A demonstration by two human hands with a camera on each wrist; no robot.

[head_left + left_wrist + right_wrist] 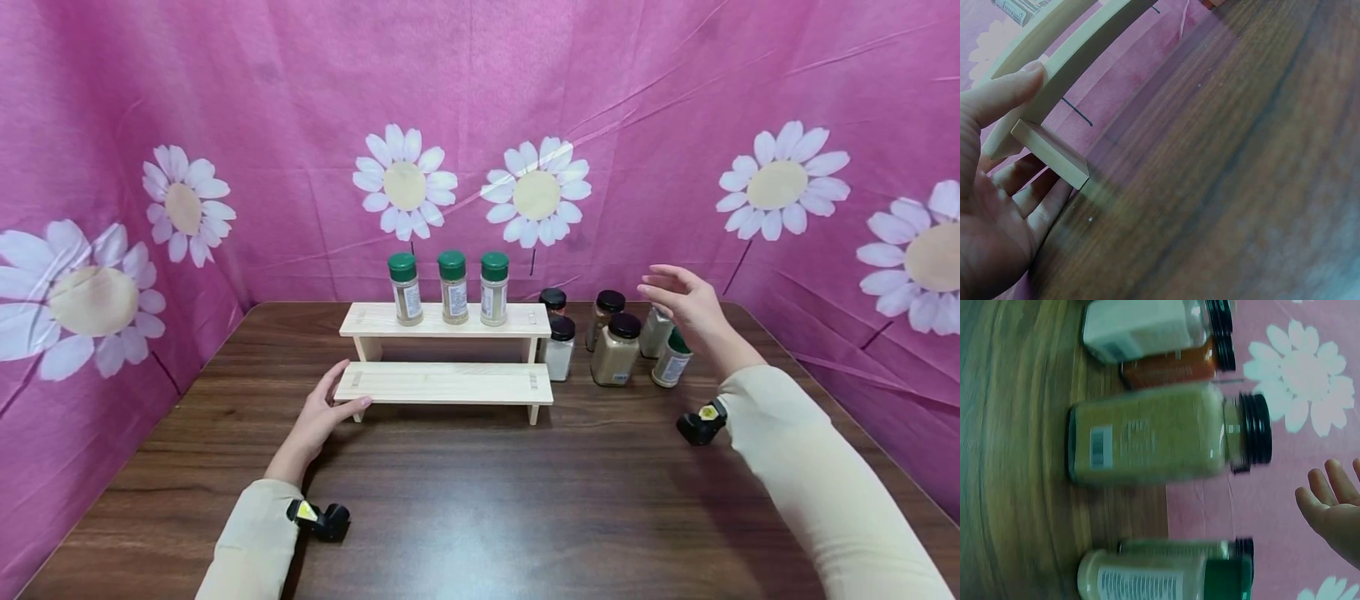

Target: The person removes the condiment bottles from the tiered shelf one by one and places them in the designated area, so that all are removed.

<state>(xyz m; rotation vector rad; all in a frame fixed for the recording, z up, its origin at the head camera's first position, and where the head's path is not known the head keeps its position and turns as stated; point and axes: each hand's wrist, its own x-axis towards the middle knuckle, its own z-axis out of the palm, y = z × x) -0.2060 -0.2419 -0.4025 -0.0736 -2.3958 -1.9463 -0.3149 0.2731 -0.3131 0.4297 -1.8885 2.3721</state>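
Observation:
My left hand (317,421) holds the left end of the lower board of a two-step wooden spice rack (442,385). In the left wrist view, the thumb (1013,94) lies on the board's edge while the other fingers reach behind a short leg (1054,156). Three green-capped spice shakers (453,292) stand in a row on the upper step. Over the jars at the right hovers my right hand (688,307), fingers extended and holding nothing. Nearest below it are a green-capped shaker (670,364) and a jar (655,335) partly hidden behind it.
Black-capped jars cluster right of the rack: a large tan one (613,358), a white one (558,357), a reddish one (1172,367) and a brown one (597,321). A dark wooden table (480,508) extends in front. Behind hangs a pink flowered cloth (300,100).

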